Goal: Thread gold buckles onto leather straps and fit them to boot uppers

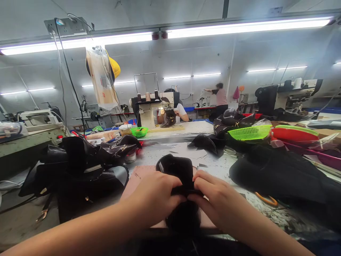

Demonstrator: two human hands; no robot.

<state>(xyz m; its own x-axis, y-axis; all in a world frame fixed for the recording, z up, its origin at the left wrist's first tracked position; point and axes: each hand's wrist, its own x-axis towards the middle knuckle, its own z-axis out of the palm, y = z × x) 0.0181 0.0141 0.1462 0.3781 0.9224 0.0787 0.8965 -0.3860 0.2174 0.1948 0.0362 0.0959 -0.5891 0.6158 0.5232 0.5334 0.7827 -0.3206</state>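
Near the worktop's [149, 156] front edge, the left hand [163, 193] and right hand [213, 193] pinched a black piece [178, 168] between thumbs and fingers, above a pink board [137, 177]. White papers [189, 154] lay past it; farther off stood a sewing machine [149, 111].

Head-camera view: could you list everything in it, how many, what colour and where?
Boot-like piece: one, black, front centre
Board: one, pink, beneath the piece
Worktable: one, whitish, speckled, centre
Paper sheets: several, white, beyond the board
Leather-look pieces: several, black, left and beyond the papers
Cloth-like heap: one, black, right
Loop handle: one, orange, beside the heap
Baskets: at least three, green or red, centre and right
Sewing machines: at least three, mostly pale, left, centre, right
Plastic bag: one, tan-looking, upper left
Cap: one, yellow, beside the bag
Tube lights: several, white, overhead
Co-workers: two, white and pink tops, background
Left hand: one, bare, gripping the piece
Right hand: one, bare, likewise
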